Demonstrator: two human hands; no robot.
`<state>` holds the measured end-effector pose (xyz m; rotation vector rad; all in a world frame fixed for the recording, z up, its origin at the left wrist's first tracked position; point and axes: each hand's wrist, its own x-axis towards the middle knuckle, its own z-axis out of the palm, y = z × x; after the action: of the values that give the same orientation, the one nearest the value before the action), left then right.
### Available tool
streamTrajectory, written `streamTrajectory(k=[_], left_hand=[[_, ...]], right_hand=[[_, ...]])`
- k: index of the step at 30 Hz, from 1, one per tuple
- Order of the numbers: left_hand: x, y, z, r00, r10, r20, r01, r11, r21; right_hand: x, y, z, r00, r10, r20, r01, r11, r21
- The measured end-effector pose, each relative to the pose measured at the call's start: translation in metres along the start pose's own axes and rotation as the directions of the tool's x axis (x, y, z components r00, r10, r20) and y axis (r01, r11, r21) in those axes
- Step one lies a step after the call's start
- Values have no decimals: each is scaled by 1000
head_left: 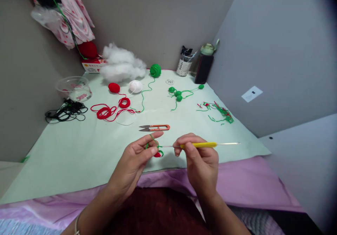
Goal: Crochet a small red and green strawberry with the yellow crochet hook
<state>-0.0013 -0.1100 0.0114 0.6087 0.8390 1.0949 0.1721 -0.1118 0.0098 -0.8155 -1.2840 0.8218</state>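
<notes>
Between the thumb and fingers of my left hand [137,156] is a small red, white and green crochet piece [159,154]. Green yarn [152,136] loops over the raised index finger of that hand. My right hand [201,161] grips a crochet hook [201,145] by its yellow handle. The hook's metal shaft points left, and its tip meets the green yarn at the top of the piece. Just beyond my left fingertips lie orange thread snips [154,127] on the pale green table cover [105,168].
Red yarn coils [104,112], black yarn [67,111] and a clear plastic tub [73,87] are on the left. White stuffing [122,63] and a green yarn ball [155,70] sit at the back. Green crocheted pieces [178,95], yarn scraps [222,111] and a bottle [204,65] are on the right.
</notes>
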Motion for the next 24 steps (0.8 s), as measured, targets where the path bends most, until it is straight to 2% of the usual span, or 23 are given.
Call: streamTrajectory(k=[2,3,4,6,8,9,10,13,15,17,19,22,24], left_hand=[[-1,-3,3,997,71,-14,-70,996,58],[-2,-6,5,994,107,-23,-105,992,73],[-2,-9,8,990,136,-33,-133,988,73],[-3,-14,12,989,145,-41,-144,989,25],[-3,-15,13,997,73,-15,-73,995,-61],[-3,-14,12,1000,25,7,-24,995,-95],[-2,-12,10,999,-19,27,22,993,-113],[-1,-3,3,997,-69,47,72,995,-74],[-1,1,0,998,-47,31,47,999,-21],[-2,2,0,1000,-2,27,2,1000,14],[-4,-1,2,999,39,31,-41,998,43],[-5,-7,4,996,73,56,-78,993,88],[-4,-10,2,995,89,55,-94,990,107]], right_hand=[[-1,1,3,999,17,32,-16,1000,-17],[-4,2,5,998,-27,63,33,995,-98],[-7,5,8,990,-102,101,121,971,-205],[-14,11,13,938,-289,191,344,846,-406],[-18,15,15,887,-401,228,461,751,-474],[-18,15,14,891,-401,215,454,763,-460],[-17,14,13,913,-363,185,407,810,-421],[-9,6,3,990,-137,43,142,972,-188],[-3,1,-1,999,14,-32,-14,1000,3],[1,-1,-2,992,122,-24,-117,983,144],[1,0,1,989,146,32,-150,973,178],[-1,4,9,989,96,113,-108,989,103],[-1,4,12,989,81,128,-90,993,72]])
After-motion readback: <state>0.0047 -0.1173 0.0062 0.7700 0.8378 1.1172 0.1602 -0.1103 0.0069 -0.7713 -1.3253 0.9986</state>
